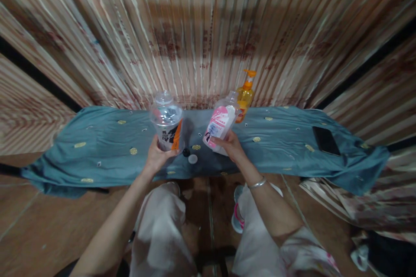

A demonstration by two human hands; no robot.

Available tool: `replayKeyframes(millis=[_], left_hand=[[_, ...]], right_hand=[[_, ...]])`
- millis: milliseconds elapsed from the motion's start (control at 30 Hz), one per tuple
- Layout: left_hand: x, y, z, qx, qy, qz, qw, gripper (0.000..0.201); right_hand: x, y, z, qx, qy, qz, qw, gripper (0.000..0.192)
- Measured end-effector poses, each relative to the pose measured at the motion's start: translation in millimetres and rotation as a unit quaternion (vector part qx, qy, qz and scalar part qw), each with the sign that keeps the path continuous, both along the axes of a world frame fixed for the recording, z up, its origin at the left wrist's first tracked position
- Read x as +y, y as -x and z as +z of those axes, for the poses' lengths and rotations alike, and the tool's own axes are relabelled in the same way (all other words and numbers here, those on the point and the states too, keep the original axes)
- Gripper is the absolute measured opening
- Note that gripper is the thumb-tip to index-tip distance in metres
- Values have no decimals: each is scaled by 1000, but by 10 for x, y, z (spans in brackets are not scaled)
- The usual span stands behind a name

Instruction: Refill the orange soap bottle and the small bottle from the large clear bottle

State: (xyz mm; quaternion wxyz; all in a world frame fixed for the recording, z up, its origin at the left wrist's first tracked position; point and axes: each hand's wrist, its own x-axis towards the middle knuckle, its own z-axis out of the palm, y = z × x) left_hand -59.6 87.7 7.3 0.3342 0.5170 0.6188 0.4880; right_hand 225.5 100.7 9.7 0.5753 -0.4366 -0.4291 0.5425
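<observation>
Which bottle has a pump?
The orange-topped bottle; the clear bottle in the left hand and pink-labelled bottle in the right hand have bare necks.

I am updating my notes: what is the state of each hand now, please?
Left hand: holding the orange-marked bottle.
Right hand: holding the pink-labelled bottle, tilted.

Pleated beige curtains, teal-draped table, brown tiled floor
</observation>
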Motion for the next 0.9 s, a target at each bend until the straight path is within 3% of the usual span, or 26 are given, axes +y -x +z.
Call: replayKeyframes(millis=[100,233,400,533,900], left_hand=[[-226,-285,83,-119,13,-36,992,84],[-498,-737,-49,-282,44,-74,956,88],[-614,-1135,-166,-296,84,-130,942,83],[-561,-1264,-111,-315,93,-163,930,81],[-242,-1296,36,-399,102,-156,898,75]], right_hand=[[8,43,4,38,6,-34,999,62],[30,44,9,92,1,-59,994,57],[46,-132,58,124,-12,-62,990,50],[32,-327,96,117,-11,-74,990,49],[-28,-590,158,119,-42,-124,984,45]])
